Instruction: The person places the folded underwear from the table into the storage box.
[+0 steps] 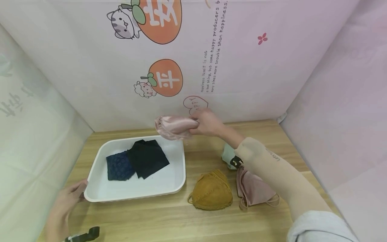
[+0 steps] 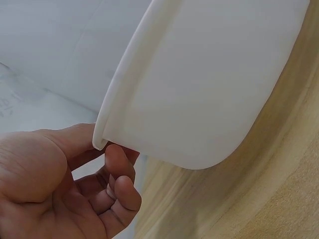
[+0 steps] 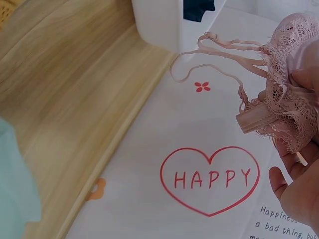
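Observation:
My right hand (image 1: 208, 122) holds a folded pale pink bra (image 1: 178, 127) in the air, by the back edge of the table and just past the tub's far right corner. Lace trim, thin straps and a fastening band of the pink bra (image 3: 294, 94) show in the right wrist view. At the front left corner of a white plastic tub (image 1: 139, 194), my left hand (image 1: 68, 200) pinches the rim between thumb and fingers. Inside the tub lie a folded navy patterned cloth (image 1: 119, 166) and a folded black cloth (image 1: 149, 159), the black one partly overlapping the navy.
Right of the tub, a mustard bra (image 1: 213, 191) lies folded on the wooden table (image 1: 145, 222). Beside it are a dusty pink bra (image 1: 255, 188) and a mint green garment (image 1: 227, 154), partly hidden by my right forearm. Printed white sheets (image 1: 235, 67) enclose the table's back and sides.

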A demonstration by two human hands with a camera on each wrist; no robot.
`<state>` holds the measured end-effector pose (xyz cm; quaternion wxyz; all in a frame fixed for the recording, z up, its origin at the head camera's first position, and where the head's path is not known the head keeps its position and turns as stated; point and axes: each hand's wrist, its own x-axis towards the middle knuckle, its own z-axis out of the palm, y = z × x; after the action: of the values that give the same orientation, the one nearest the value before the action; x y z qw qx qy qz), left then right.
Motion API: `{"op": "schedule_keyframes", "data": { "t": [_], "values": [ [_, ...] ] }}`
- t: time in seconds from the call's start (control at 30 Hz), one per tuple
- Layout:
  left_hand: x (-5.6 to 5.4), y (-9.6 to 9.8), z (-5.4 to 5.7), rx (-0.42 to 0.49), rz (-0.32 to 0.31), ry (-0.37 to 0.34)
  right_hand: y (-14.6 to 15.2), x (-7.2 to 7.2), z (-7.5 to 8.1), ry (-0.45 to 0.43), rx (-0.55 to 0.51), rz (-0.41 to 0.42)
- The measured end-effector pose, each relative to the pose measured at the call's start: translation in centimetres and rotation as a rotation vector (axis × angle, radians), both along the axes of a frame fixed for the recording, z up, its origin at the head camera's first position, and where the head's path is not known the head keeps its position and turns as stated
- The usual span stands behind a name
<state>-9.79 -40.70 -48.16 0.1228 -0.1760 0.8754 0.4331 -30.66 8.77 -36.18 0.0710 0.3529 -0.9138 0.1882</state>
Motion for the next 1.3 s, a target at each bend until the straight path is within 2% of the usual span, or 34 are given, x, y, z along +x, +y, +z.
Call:
{"op": "schedule_keyframes", "data": {
  "t": [0.33, 0.5, 0.67, 0.9, 1.1, 1.3],
  "values": [
    [0.0, 0.1, 0.1, 0.005, 0.002, 0.002, -1.9, 0.2, 0.5, -0.041, -0.009, 0.033],
    [0.0, 0.1, 0.3, 0.006, -0.008, 0.007, -2.9, 0.3, 0.4, -0.017, -0.005, 0.065],
    [0.0, 0.0, 0.1, -0.015, -0.002, -0.003, -3.9, 0.5, 0.2, -0.039, -0.008, 0.086],
    [-0.1, -0.1, -0.1, 0.008, -0.005, 0.005, -5.5, 0.5, 0.0, 0.007, 0.026, 0.099],
    [-0.1, -0.1, -0.1, 0.009, -0.003, 0.014, -6.5, 0.5, -0.8, -0.049, 0.030, 0.099],
    [-0.1, -0.1, 0.0, 0.004, -0.012, 0.015, -7.1, 0.3, -1.7, -0.052, 0.039, 0.097]
  ]
}}
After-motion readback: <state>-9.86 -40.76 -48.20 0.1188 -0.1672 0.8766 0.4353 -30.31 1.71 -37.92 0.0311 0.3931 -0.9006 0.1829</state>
